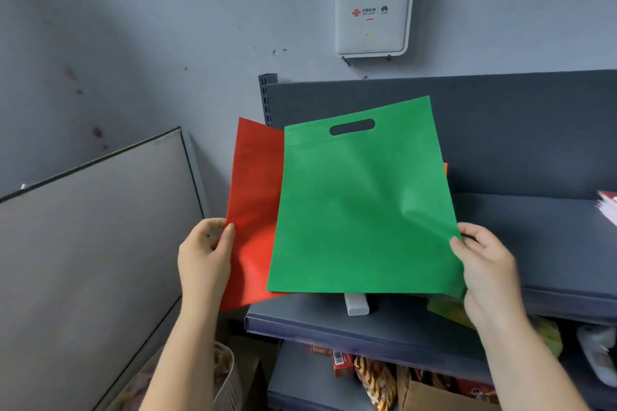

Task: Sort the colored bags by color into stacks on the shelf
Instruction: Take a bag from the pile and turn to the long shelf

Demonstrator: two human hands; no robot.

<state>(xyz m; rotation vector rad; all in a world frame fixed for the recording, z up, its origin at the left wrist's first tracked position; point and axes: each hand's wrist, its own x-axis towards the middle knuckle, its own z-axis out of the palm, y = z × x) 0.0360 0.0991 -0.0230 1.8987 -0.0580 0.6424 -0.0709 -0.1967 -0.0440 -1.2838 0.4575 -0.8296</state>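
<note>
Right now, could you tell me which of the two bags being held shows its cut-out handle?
The green bag, pinched by the right hand, shows its handle slot near the top. The red bag, in the left hand, is partly hidden behind it, no handle visible.

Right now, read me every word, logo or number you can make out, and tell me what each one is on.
"WiFi 7": top right corner of the white wall box.
Red knot logo with Chinese characters, beside a dark petal logo: middle of that box; the small print under them is too blurred to read.
Packets on the lower shelf: print unreadable.
Green bag, red bag: no text.
</note>
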